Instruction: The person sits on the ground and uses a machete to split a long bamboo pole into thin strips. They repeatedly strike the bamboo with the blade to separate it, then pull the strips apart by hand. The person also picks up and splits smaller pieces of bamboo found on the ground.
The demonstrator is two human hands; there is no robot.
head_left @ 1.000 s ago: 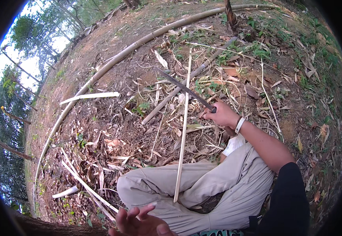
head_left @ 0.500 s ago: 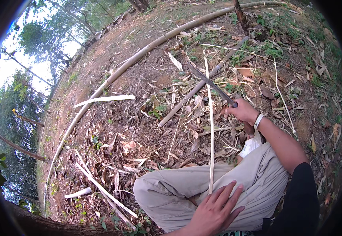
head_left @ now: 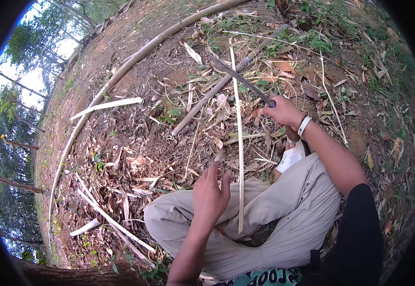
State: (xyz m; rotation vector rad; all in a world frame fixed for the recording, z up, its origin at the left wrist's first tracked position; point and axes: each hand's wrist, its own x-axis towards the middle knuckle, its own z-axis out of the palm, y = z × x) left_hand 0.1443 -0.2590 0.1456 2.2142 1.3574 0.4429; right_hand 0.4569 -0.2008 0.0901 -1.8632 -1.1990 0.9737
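My right hand (head_left: pixel 283 113) is wrapped round the brown handle of a long dark-bladed knife (head_left: pixel 245 82), whose tip points away to the upper left. Beneath the blade passes a long, narrow pale strip (head_left: pixel 239 157), which looks like split bamboo; its near end rests over my lap. I cannot tell whether the blade touches it. Left of the strip, my left hand (head_left: pixel 210 195) is raised over my trouser leg, thumb apart from the fingers, with nothing visible in it. Under the knife and strip, a dark pole (head_left: pixel 217 88) lies slantwise on the ground.
A long curved bamboo pole (head_left: pixel 136 57) arcs across the ground at the left and far side. Pale split pieces (head_left: pixel 107 106) lie near it, and more strips (head_left: pixel 114 224) lie at the lower left. Dry leaves and shavings cover the slope. A bandaged foot (head_left: pixel 291 157) is beside my right hand.
My left hand has lifted off my lap beside the strip's near end and moved forward and left. My right hand keeps hold of the knife. The whole view has shifted slightly.
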